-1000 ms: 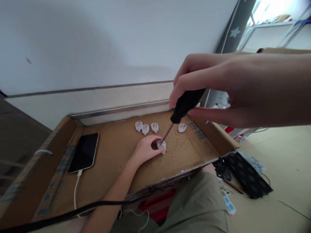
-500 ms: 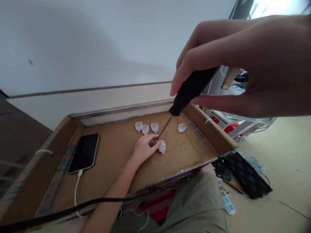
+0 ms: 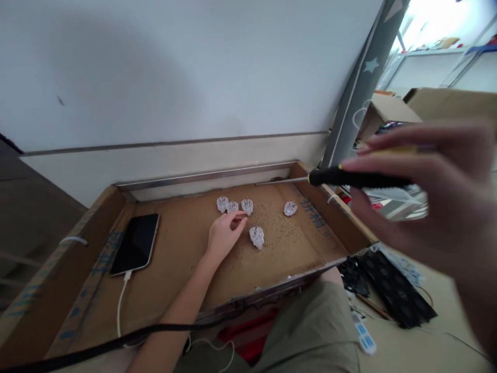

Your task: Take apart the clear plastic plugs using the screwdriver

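Observation:
My right hand [image 3: 423, 191], blurred and raised at the right, grips a screwdriver [image 3: 349, 177] by its black handle with yellow marks. The thin shaft points left, above the tray's far side. Over the cardboard tray [image 3: 182, 243], my left hand [image 3: 225, 235] has thumb and forefinger pinched together; anything between the tips is too small to make out. Just right of it lies a clear plastic plug piece [image 3: 257, 237] with metal pins, untouched. Close behind the fingertips stands another plug piece [image 3: 247, 206], with two more [image 3: 222, 203] to its left. Small dark specks [image 3: 274, 220] are scattered there.
A phone [image 3: 135, 243] on a white cable lies at the tray's left. One plug piece [image 3: 290, 208] sits near the right wall. A black cable [image 3: 116, 342] crosses the front. White panel [image 3: 194, 77] behind; black bag [image 3: 396, 285] on the floor at right.
The screwdriver has lifted off the near plug piece and swung from steep to nearly level, moving right with my right hand. My left hand has let go of that piece and shifted slightly left.

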A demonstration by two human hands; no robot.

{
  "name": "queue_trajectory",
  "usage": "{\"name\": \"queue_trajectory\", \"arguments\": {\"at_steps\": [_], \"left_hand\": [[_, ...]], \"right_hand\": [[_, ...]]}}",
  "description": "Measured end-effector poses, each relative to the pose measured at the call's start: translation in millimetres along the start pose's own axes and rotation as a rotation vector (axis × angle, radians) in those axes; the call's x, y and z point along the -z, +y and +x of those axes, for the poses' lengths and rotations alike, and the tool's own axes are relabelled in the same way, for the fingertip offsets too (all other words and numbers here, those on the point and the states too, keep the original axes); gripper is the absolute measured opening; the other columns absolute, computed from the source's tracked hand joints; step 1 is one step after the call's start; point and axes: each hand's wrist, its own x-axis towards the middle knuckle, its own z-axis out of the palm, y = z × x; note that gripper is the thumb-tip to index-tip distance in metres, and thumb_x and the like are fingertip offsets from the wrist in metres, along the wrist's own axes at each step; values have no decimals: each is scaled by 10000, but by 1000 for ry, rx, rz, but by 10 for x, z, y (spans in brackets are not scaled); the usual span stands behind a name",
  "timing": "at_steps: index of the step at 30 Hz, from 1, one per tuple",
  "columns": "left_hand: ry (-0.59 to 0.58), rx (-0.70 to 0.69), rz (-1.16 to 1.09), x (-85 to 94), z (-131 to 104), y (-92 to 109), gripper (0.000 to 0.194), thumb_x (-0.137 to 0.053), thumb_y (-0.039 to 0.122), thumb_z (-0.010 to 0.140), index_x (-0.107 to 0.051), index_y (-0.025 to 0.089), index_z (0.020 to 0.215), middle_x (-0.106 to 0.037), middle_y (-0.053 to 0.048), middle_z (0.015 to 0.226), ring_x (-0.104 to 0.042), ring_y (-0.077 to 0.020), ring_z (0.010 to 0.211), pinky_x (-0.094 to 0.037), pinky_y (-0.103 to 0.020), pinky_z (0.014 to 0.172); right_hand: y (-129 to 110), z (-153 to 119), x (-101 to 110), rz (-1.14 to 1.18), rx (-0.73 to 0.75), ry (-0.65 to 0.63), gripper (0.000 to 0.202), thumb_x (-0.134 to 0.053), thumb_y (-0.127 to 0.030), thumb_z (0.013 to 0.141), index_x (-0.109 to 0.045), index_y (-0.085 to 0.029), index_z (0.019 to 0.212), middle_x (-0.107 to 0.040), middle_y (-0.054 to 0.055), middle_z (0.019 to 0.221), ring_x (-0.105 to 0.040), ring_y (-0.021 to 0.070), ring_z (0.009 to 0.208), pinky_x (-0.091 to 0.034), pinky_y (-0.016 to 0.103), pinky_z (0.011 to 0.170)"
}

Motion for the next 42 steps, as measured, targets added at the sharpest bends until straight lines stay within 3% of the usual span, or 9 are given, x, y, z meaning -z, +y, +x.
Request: {"name": "queue_trajectory", "arguments": {"at_steps": [2, 6, 11, 15, 21, 26, 35, 38, 42], "left_hand": [[-1, 13, 5, 1, 5, 2, 189, -534, 294, 852, -641, 242, 998, -692, -1, 942, -643, -161, 821, -482, -293, 785], [4, 50, 16, -2, 14, -5, 190, -535, 300, 847, -641, 247, 996, -693, 2, 933, -643, -160, 815, -483, -289, 778], [39, 71, 41, 13, 16, -13, 189, -541, 313, 843, -644, 252, 988, -691, 8, 896, -641, -158, 800, -475, -284, 765], [91, 95, 73, 40, 5, 5, 195, -543, 333, 843, -649, 264, 991, -684, 15, 825, -632, -157, 751, -462, -275, 728], [46, 125, 128, 50, -8, 2, 208, -533, 328, 841, -648, 260, 1001, -672, 6, 800, -618, -164, 739, -443, -280, 710], [-19, 148, 147, 40, -5, -5, 200, -519, 325, 842, -651, 260, 977, -672, 4, 792, -611, -166, 731, -434, -275, 679], [30, 192, 91, 96, -12, -61, 233, -494, 351, 849, -649, 246, 988, -689, -11, 860, -632, -180, 769, -479, -302, 713], [37, 120, 46, 82, -9, -73, 219, -505, 307, 839, -639, 236, 996, -681, -18, 895, -629, -177, 802, -491, -321, 767], [-65, -60, 8, 60, -30, -53, 299, -534, 177, 770, -615, 235, 1051, -652, -28, 1041, -593, -185, 966, -465, -338, 891]], "right_hand": [[-28, -443, -300, 24, -193, 124, 390, -619, -168, 716, -565, -248, 1094, -497, 60, 1114, -461, 142, 1131, -415, 365, 971], [-198, -1163, -828, 25, -479, 159, 299, -607, -163, 726, -585, -193, 1023, -497, 72, 1023, -506, 146, 1003, -461, 347, 894], [-583, -1746, -1074, -8, -594, 152, 277, -607, -177, 741, -573, -176, 1017, -488, 90, 1040, -511, 158, 980, -456, 331, 857], [-726, -2012, -1194, 19, -576, -48, 302, -608, -249, 740, -584, -204, 1037, -521, 62, 964, -524, 147, 877, -448, 303, 778], [-557, -1784, -1375, 50, -608, -215, 237, -568, -309, 779, -581, -216, 996, -543, 33, 840, -522, 141, 784, -424, 283, 720], [-443, -1535, -1513, 101, -611, -336, 169, -509, -246, 787, -585, -225, 937, -545, 26, 854, -525, 130, 780, -410, 252, 695], [-350, -1391, -1671, 76, -663, -337, 207, -442, -219, 786, -590, -165, 920, -538, 73, 871, -498, 167, 820, -361, 278, 688], [-458, -1244, -1730, 147, -584, -342, 252, -448, -198, 783, -592, -178, 988, -551, 91, 967, -498, 191, 937, -373, 322, 784], [-697, -1062, -1909, 312, -472, -382, 379, -555, -338, 765, -546, -202, 1119, -541, 77, 1055, -498, 176, 1004, -404, 325, 848]]}}
